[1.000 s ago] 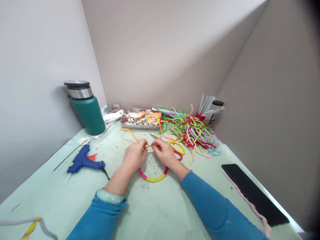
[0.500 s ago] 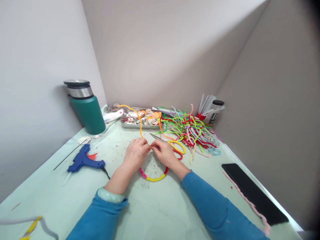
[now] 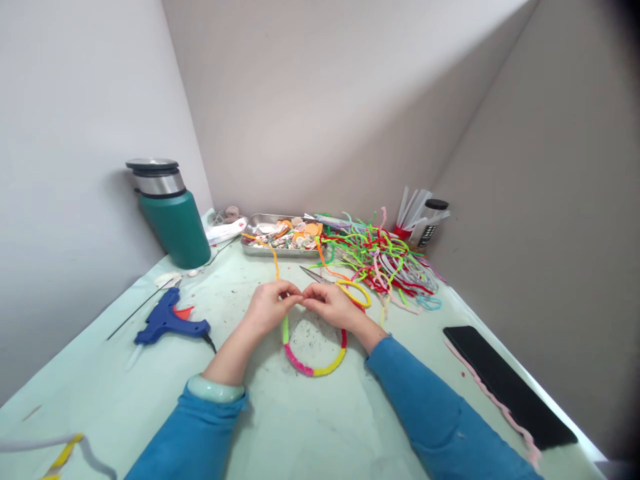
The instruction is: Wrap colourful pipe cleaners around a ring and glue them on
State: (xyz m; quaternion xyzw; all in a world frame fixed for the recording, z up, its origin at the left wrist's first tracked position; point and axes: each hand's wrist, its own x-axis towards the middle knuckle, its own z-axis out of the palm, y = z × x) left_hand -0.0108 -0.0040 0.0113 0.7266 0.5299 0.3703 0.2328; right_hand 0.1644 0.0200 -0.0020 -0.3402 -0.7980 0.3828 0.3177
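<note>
Head view: L hand (image 3: 269, 305) & R hand (image 3: 329, 304) meet tip to tip over the worktop (image 3: 300, 427), each grip pinched thumb-to-finger on the far side of the multicolour ring (image 3: 327, 371) (fingers hide the exact spot, so can't tell if the strand's caught there too). Ring's near half shows below: green on L, then pink, yellow, red on R. An orange strand (image 3: 276, 263) rises from behind the L fingers, free end out twd the metal tray (image 3: 283, 253). Step in hand looks like winding that strand round the ring's far side. To do it well: pin the wound part w/ one grip, draw the strand snug w/ the other, lay each turn right beside the last, no gaps or overlaps, & feed the ring round bit by bit. Light, even pull's prob. best; too hard could warp the ring. Keep the loose end off the tray & the strand pile (image 3: 380, 257) so it doesn't snag, & mind the scissors (image 3: 345, 283), pointed blades just beyond the R fingers.
</note>
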